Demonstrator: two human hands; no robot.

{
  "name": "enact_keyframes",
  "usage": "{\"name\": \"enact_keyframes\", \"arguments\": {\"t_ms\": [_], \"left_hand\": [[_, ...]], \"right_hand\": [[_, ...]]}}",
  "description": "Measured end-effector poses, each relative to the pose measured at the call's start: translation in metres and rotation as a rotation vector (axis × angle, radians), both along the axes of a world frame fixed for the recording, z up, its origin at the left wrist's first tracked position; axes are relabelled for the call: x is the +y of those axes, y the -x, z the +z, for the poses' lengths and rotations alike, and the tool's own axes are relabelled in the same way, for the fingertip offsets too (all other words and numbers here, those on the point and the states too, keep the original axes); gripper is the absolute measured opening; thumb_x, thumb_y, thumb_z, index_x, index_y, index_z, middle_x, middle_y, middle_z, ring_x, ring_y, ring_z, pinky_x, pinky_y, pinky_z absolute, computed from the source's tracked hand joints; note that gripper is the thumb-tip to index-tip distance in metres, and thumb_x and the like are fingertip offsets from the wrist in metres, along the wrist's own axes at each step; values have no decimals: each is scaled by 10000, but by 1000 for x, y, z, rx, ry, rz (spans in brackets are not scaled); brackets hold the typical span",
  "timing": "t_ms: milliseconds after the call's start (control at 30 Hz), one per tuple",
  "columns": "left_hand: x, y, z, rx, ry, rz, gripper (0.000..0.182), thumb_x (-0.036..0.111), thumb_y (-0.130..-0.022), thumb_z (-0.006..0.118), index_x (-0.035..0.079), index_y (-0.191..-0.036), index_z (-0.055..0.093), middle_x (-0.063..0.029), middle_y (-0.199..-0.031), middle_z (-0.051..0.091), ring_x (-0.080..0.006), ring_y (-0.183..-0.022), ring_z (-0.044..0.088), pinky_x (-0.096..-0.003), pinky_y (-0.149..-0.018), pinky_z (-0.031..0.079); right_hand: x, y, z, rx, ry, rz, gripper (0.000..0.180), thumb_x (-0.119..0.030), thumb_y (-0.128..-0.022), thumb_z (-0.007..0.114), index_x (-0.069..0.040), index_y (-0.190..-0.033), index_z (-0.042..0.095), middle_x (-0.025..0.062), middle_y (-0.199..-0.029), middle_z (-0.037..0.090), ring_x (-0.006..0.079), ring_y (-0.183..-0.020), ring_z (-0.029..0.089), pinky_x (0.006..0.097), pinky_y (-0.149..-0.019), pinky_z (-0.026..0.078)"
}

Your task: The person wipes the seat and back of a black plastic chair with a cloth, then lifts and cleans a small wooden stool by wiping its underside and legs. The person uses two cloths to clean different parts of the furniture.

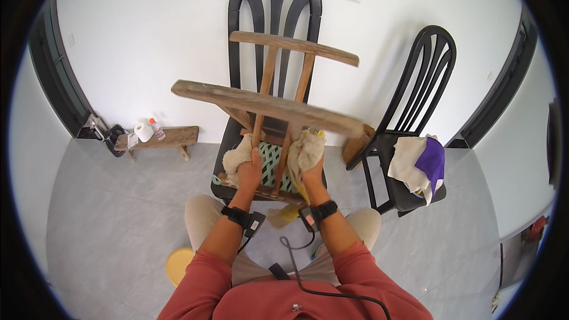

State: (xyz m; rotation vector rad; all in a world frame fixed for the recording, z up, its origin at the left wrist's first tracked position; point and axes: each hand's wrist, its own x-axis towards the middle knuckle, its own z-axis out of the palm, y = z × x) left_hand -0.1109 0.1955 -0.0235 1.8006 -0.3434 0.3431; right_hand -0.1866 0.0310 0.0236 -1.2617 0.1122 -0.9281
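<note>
A wooden folding stool (271,106) with a seat of woven green straps (269,160) leans over the seat of a black chair (224,146). Its long, weathered crossbars face up and away from me. My left hand (250,172) grips one of the slim wooden legs, thumb along it. Bunched beige cloth (238,155) lies against that hand's far side; whether the fingers also hold it is hidden. In my right hand (314,170) is a crumpled beige and yellow rag (307,149), beside the other leg. A loose yellowish end of cloth (284,215) hangs below the stool.
Right of me, a second black chair (391,153) bears a white and purple cloth (418,164). A low wooden bench (178,137) at left holds a paper roll (143,132) and a bottle (157,129). A yellow round stool top (179,266) is near my left elbow; a cable (295,262) crosses my lap.
</note>
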Motion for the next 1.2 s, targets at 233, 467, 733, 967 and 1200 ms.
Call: {"name": "enact_keyframes", "arguments": {"t_ms": [233,467,733,967,1200], "left_hand": [[-16,41,19,307,-446,-70,563,501,-1056,466,-15,-1158,666,-233,-1025,704,-433,-923,663,-488,-798,516],[6,56,-23,-184,-155,-91,369,332,-1024,599,53,-1257,658,-187,-1083,687,-407,-960,644,-535,-827,493],[11,61,-35,-244,-340,30,407,342,-1018,604,59,-1309,633,-180,-1156,675,-414,-1058,618,-521,-926,465],[-22,61,-48,-247,-277,69,393,374,-1014,601,61,-1242,667,-169,-1081,694,-412,-997,644,-517,-862,494],[-23,50,-49,5,-329,-128,522,414,-979,636,73,-1371,587,-206,-1244,623,-442,-1142,569,-564,-982,425]], "right_hand": [[-55,7,17,234,256,-98,375,-86,-893,771,9,-1231,637,47,-1134,686,178,-1006,636,335,-909,512],[-59,166,-13,148,100,-139,414,-6,-895,720,-31,-1291,602,80,-1285,630,244,-1153,632,369,-983,522],[-137,211,103,-258,-399,-431,423,-196,-961,686,-61,-1343,566,87,-1274,648,273,-1134,657,427,-962,558],[-105,248,144,-243,-39,-424,353,-219,-1007,607,-34,-1307,591,104,-1223,655,236,-1098,668,384,-943,571],[-15,152,118,56,588,-143,385,-158,-851,718,-5,-1197,646,130,-1053,625,280,-920,652,362,-802,536]]}}
